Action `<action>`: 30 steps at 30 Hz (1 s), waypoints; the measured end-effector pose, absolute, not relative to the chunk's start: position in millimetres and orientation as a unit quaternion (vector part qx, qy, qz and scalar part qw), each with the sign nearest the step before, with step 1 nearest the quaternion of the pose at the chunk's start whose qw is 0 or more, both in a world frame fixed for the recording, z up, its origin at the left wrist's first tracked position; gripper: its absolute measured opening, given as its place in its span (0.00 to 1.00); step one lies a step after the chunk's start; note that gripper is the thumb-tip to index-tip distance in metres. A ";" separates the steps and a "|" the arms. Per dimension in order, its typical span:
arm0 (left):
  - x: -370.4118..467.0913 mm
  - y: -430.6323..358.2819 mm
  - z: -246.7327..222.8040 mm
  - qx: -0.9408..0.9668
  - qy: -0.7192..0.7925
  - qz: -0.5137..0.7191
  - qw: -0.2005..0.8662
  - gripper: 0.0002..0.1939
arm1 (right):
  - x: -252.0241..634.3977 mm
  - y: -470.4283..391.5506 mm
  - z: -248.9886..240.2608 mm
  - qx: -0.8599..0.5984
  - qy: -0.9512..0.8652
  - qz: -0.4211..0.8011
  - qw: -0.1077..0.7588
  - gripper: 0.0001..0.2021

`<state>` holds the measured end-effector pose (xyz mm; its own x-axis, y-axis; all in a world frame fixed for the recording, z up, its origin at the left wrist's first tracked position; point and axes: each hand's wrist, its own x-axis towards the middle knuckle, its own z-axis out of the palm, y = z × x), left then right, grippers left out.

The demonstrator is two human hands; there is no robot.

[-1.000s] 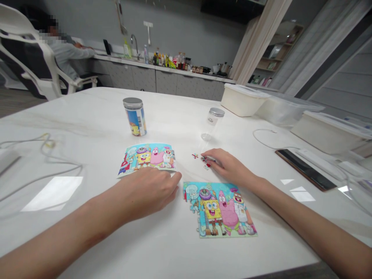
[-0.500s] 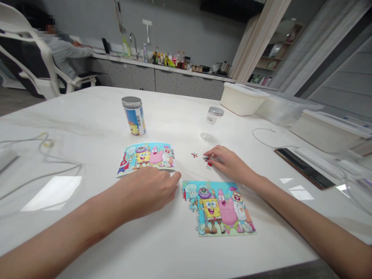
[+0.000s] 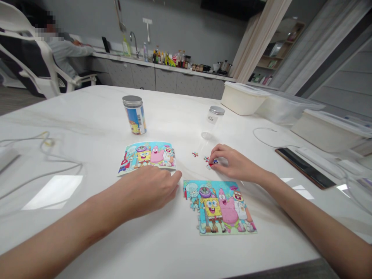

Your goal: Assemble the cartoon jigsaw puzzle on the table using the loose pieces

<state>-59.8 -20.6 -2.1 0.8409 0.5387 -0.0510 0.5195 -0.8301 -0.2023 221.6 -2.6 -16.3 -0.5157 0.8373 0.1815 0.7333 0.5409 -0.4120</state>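
A nearly whole jigsaw puzzle (image 3: 222, 209) of cartoon characters lies flat on the table, its lower left part open with a jagged edge. My right hand (image 3: 232, 161) is behind it, thumb and fingertips pinched on a puzzle piece (image 3: 211, 164) with red on it. Other small pieces touch or lie close beside it, and one loose puzzle piece (image 3: 194, 154) sits apart to the left. My left hand (image 3: 151, 190) rests with curled fingers left of the puzzle, in front of a curved picture card (image 3: 145, 153) with the same scene. Whatever those fingers may hold is hidden.
A printed jar (image 3: 135, 116) with a metal lid and a clear jar (image 3: 212, 120) stand behind the card and pieces. Plastic bins (image 3: 244, 100), a dark flat device (image 3: 305, 167) and cables are at right. More cables (image 3: 61, 159) lie left. A person (image 3: 64, 54) sits at the far counter.
My right hand has shifted slightly right, and its fingertips have moved over the red piece, uncovering more of the neighbouring pieces. My left hand stays in place.
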 end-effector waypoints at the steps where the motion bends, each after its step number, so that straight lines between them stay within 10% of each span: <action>1: -60.1 -20.7 -2.2 -0.956 -0.276 0.052 0.091 0.09 | 221.3 -3.1 -16.4 -0.456 -0.860 0.143 0.180 0.05; 30: -58.1 -19.8 -3.5 -0.954 -0.280 0.053 0.087 0.11 | 215.3 -1.9 -33.6 -0.428 -0.888 0.098 0.133 0.17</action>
